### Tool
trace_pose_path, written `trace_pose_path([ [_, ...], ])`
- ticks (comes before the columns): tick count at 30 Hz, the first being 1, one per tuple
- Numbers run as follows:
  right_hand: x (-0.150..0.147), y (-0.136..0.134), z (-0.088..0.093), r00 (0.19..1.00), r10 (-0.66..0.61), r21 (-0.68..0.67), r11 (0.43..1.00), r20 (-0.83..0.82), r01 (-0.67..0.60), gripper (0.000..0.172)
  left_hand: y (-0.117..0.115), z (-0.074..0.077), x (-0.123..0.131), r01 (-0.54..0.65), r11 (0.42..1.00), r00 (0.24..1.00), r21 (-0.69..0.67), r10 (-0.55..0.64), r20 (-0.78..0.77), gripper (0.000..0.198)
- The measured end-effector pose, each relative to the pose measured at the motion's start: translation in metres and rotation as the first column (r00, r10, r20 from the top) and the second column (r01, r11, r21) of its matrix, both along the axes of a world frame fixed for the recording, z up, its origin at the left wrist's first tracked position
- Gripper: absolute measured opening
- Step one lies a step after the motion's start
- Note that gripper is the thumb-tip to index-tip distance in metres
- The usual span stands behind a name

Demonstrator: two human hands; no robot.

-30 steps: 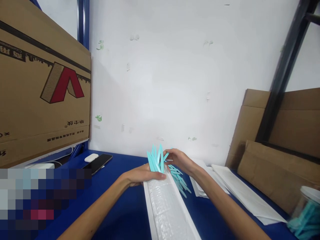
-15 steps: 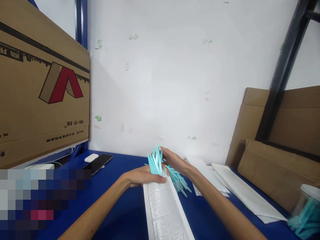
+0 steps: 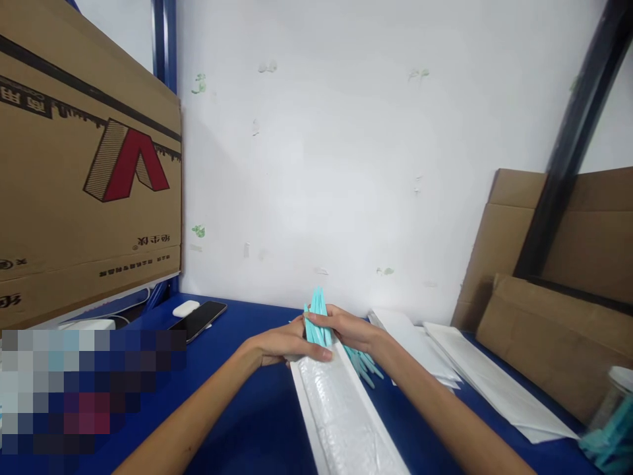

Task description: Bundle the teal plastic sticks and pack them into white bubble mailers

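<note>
A long white padded envelope [image 3: 341, 415] slants from my hands down to the bottom edge of the view. My left hand [image 3: 291, 346] is closed around its far end, thumb on top. Out of that end sticks a bunch of thin, pointed turquoise sticks [image 3: 319, 326], tips toward the wall; their lower ends are hidden. My right hand [image 3: 346, 326] is closed on the bunch, thumb across the sticks. More of the same turquoise sticks [image 3: 364, 366] lie in a pile on the blue table, partly behind my right wrist.
White envelopes [image 3: 489, 376] lie flat at the right, near a clear tub [image 3: 610, 415] of turquoise sticks. Brown cardboard [image 3: 539, 336] leans behind them. At left are a phone [image 3: 200, 320], a white case [image 3: 186, 308] and a big carton [image 3: 89, 165]. A white wall [image 3: 316, 165] stands behind.
My right hand has closed onto the sticks, its thumb now lying over them. The bunch, fanned out before, is tighter. The envelope's near end has swung slightly right.
</note>
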State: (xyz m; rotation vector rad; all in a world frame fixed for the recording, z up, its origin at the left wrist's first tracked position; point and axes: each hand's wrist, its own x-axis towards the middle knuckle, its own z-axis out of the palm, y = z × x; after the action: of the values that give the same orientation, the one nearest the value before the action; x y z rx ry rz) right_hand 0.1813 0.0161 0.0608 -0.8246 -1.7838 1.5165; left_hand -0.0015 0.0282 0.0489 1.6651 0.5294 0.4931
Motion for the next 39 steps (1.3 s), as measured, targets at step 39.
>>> trace_pose_path([
  [39,0.017,0.014,0.023,0.835,-0.42,0.305,0.792,-0.355,0.529,0.048,0.005,0.007,-0.005,-0.006,0.996,0.914,-0.09,0.042,0.404,0.076],
])
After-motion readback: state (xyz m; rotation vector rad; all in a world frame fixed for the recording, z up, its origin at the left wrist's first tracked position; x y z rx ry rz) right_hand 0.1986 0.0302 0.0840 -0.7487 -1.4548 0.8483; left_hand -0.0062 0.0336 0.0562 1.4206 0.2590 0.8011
